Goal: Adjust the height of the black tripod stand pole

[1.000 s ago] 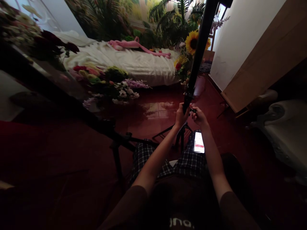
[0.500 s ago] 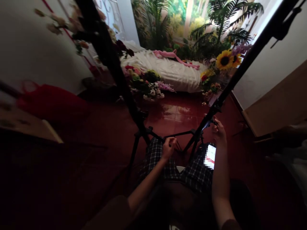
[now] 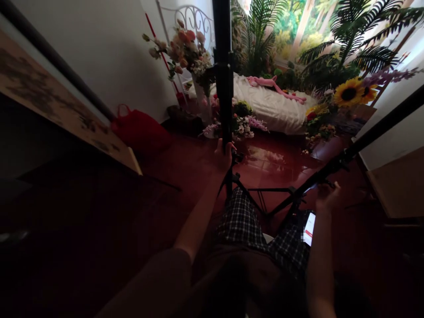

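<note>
Two black stands rise in front of me, and my left hand [image 3: 225, 153] is wrapped round the pole of the left stand [image 3: 224, 97]. Beside the right stand [image 3: 309, 182], my right hand [image 3: 327, 195] has its fingers closed at a small dark part near the pole; what exactly they grip is too dark to make out. A phone with a lit screen [image 3: 310, 229] lies on my right thigh, partly hidden by my right forearm. My legs are in checked cloth [image 3: 241, 216], below the stands.
Ahead is a white-covered bench [image 3: 271, 106] with a pink plush toy [image 3: 281, 88] on it, among flowers and palms. At the left are a red bag [image 3: 141, 130] and a painted panel [image 3: 73, 119]. A wooden board [image 3: 397, 183] stands at the right.
My left hand has moved up from above my left thigh and taken hold of the left pole. The left stand now looks more upright. The view has turned left. My right hand remains by the right stand.
</note>
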`<action>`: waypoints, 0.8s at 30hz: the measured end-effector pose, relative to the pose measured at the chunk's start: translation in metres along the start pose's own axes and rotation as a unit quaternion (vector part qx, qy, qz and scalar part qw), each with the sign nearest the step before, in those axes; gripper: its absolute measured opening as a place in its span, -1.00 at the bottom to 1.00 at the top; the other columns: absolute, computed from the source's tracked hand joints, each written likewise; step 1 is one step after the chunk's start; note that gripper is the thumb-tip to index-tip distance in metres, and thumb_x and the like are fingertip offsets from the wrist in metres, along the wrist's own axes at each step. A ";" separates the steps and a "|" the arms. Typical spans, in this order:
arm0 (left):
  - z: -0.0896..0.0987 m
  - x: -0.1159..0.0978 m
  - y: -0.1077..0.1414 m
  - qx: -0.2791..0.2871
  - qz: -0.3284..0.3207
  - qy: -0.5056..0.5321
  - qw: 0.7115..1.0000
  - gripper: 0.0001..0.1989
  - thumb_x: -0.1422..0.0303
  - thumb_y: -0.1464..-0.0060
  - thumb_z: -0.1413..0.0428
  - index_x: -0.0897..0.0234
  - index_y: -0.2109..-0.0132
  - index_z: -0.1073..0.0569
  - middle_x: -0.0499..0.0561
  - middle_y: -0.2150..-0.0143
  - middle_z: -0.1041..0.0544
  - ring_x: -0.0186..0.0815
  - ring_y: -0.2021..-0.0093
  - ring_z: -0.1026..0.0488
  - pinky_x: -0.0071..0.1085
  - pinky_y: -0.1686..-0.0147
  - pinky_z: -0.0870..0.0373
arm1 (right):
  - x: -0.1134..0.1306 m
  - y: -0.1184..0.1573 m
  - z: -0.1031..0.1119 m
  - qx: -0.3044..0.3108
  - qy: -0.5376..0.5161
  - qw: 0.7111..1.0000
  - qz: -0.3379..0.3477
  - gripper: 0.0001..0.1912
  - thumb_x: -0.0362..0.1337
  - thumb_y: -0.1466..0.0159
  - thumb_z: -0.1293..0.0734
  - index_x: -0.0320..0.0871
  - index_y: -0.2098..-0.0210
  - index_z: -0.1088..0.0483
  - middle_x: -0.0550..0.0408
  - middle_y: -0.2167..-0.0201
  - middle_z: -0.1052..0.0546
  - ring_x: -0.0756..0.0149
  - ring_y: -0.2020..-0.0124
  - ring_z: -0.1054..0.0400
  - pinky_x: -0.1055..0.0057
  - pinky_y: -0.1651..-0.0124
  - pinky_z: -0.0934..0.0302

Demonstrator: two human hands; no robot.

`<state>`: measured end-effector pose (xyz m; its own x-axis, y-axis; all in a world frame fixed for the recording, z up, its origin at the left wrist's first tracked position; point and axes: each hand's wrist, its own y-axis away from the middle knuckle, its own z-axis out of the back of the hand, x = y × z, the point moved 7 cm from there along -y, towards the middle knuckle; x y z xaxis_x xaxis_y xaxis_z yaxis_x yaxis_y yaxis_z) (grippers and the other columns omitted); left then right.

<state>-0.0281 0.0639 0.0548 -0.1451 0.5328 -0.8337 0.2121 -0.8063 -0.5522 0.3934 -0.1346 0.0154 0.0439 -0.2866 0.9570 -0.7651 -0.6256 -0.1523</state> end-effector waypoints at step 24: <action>-0.004 -0.002 0.005 -0.042 -0.034 -0.015 0.998 -0.58 -0.05 -0.24 0.09 0.20 0.25 -0.36 -0.07 0.49 -0.45 -0.41 0.52 -0.41 -0.46 0.44 -0.32 | -0.030 0.144 -0.315 0.513 -0.205 0.792 -0.260 -0.71 -0.28 -0.38 -0.11 -0.15 0.28 -0.46 0.18 0.49 -0.49 0.51 0.54 -0.19 0.62 0.43 -0.17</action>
<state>-0.0233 0.0599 0.0533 -0.1915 0.5767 -0.7942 0.2814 -0.7429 -0.6073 0.0795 0.0128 0.0425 0.5480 0.1227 0.8274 0.3402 -0.9364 -0.0864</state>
